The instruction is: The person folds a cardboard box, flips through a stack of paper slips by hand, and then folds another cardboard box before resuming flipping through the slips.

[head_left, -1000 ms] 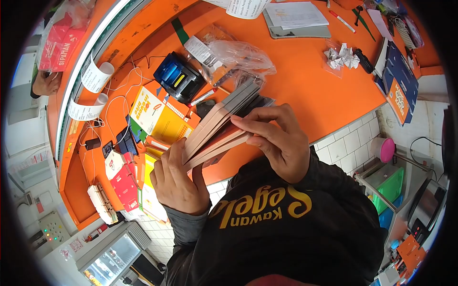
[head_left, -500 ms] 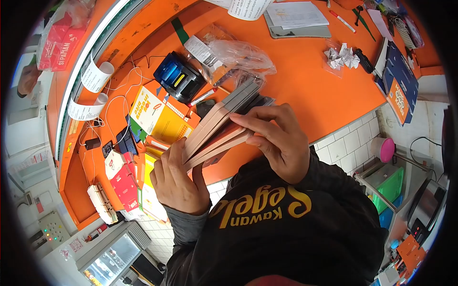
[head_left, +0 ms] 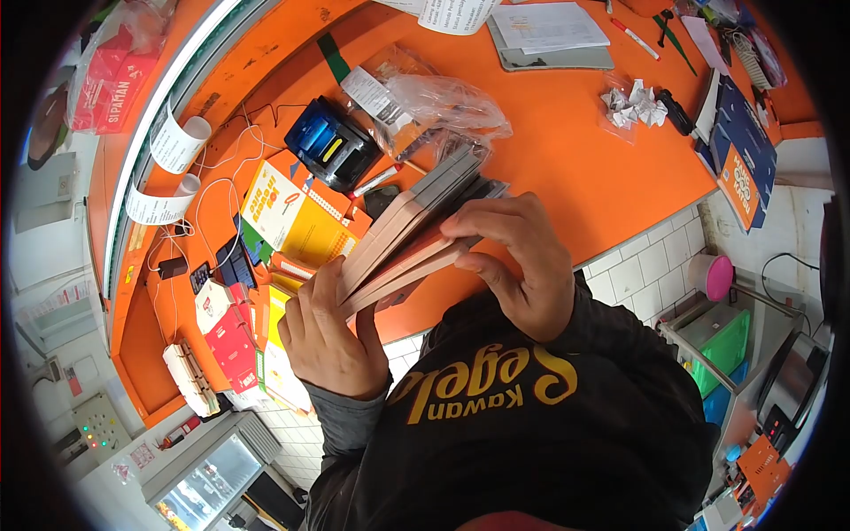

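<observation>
A thick stack of flat folded cardboard [head_left: 394, 232], with pinkish edges turning grey toward its far end, is held above the orange counter. My left hand [head_left: 332, 341] is closed around its near-left end. The layers spread apart on the right side, leaving a dark gap between them. At that side my right hand [head_left: 518, 261] has its thumb and bent fingers on the lower layers. What is printed on the pieces is hidden. Just beyond the stack are a blue-and-black label printer [head_left: 332, 146] and a red-and-white marker [head_left: 376, 180].
The orange counter [head_left: 575, 168] bears crumpled clear plastic [head_left: 452, 106], papers on a grey laptop-like slab [head_left: 553, 57] and crumpled paper [head_left: 636, 108]. Yellow flat boxes [head_left: 310, 221] and red flat boxes [head_left: 228, 332] lie left. A blue box [head_left: 744, 150] stands at the right edge.
My right fingers have shifted slightly right, the index finger moving off the upper layers toward the lower ones. My left hand and the stack stay almost in place.
</observation>
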A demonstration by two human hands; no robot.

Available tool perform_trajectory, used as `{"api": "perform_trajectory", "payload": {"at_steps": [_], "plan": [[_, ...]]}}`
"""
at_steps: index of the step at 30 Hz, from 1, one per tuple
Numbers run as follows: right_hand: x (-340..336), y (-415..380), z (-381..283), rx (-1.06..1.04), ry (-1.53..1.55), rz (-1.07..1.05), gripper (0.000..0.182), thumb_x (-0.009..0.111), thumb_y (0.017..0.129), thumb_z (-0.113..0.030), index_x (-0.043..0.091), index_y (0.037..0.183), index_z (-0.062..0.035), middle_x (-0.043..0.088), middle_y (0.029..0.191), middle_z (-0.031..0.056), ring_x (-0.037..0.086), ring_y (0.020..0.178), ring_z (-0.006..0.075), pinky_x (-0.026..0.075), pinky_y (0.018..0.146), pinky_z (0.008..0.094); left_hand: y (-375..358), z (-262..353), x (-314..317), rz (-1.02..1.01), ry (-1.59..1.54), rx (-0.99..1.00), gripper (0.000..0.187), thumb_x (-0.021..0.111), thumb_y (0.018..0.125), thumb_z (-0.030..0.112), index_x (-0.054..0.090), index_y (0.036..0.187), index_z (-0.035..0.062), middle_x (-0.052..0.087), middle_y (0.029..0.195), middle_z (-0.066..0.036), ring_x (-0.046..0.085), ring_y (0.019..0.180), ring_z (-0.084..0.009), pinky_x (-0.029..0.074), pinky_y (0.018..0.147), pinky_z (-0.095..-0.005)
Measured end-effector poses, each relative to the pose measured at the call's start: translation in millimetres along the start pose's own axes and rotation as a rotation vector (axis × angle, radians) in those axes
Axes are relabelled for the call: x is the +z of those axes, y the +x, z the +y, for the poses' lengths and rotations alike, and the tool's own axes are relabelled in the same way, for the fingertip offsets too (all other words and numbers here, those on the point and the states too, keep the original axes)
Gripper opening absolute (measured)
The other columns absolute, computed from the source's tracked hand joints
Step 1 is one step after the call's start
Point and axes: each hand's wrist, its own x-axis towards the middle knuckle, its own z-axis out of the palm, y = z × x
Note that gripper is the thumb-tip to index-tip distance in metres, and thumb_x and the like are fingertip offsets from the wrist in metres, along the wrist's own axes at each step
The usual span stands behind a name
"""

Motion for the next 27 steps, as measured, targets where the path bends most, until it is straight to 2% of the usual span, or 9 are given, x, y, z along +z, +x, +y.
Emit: {"api": "perform_trajectory", "payload": {"at_steps": [6, 10, 12, 19, 21, 27], "plan": [[-1.7, 1.0, -4.1, -0.002, -0.058, -0.029, 0.033, 0.065, 0.092, -0.018, 0.069, 0.123, -0.0065, 0.065, 0.108, 0.0086, 0.058, 0.096, 0.0203, 0.047, 0.083, 0.0309, 0.6, 0.1, -0.6, 0.002, 0.007, 0.01, 0.062, 0.071, 0.073, 0.008, 0.051, 0.131, 0.0022, 0.062, 0.113, -0.014, 0.059, 0.089, -0.0327, 0.042, 0.079, -0.0432], [-0.4, 0.5, -4.1, 0.023, -0.035, -0.007, 0.029, 0.066, 0.092, -0.016, 0.072, 0.118, -0.0077, 0.064, 0.107, 0.0083, 0.058, 0.095, 0.0202, 0.047, 0.082, 0.0303, -0.9, 0.1, -0.5, -0.011, 0.002, -0.011, 0.063, 0.071, 0.072, 0.008, 0.051, 0.132, 0.0024, 0.062, 0.114, -0.014, 0.058, 0.089, -0.0326, 0.042, 0.079, -0.043], [0.6, -1.2, -0.7, 0.006, -0.001, -0.006, 0.039, 0.071, 0.086, -0.008, 0.068, 0.125, -0.0109, 0.062, 0.107, 0.0066, 0.056, 0.098, 0.0252, 0.049, 0.084, 0.0348, -0.7, 0.2, -0.6, -0.011, 0.004, -0.009, 0.063, 0.071, 0.072, 0.008, 0.051, 0.132, 0.0024, 0.062, 0.114, -0.014, 0.058, 0.089, -0.0325, 0.042, 0.079, -0.0428], [1.7, -0.9, 1.2, 0.015, 0.049, 0.015, 0.032, 0.071, 0.087, -0.008, 0.068, 0.119, -0.0082, 0.063, 0.11, 0.0069, 0.057, 0.098, 0.0265, 0.049, 0.085, 0.0363, -0.5, 0.4, -0.3, 0.002, 0.021, 0.011, 0.064, 0.071, 0.073, 0.009, 0.051, 0.133, 0.0023, 0.062, 0.113, -0.014, 0.058, 0.089, -0.0328, 0.042, 0.079, -0.0427], [1.3, 1.5, 1.2, -0.037, -0.005, 0.025, 0.025, 0.068, 0.09, -0.011, 0.068, 0.114, -0.0028, 0.066, 0.111, 0.0109, 0.06, 0.098, 0.0216, 0.05, 0.082, 0.0311, -0.8, 0.1, -0.2, -0.001, 0.018, 0.008, 0.064, 0.071, 0.073, 0.009, 0.051, 0.133, 0.0022, 0.062, 0.113, -0.014, 0.058, 0.088, -0.0329, 0.042, 0.079, -0.0429], [-1.0, 4.4, -6.5, 0.041, -0.004, 0.008, 0.026, 0.068, 0.09, -0.012, 0.068, 0.115, -0.0032, 0.066, 0.111, 0.0107, 0.06, 0.097, 0.0225, 0.05, 0.083, 0.0317, -0.5, 0.2, -0.1, -0.001, 0.008, 0.002, 0.064, 0.071, 0.073, 0.009, 0.051, 0.133, 0.0023, 0.062, 0.112, -0.014, 0.058, 0.088, -0.0334, 0.042, 0.078, -0.0434]]}}
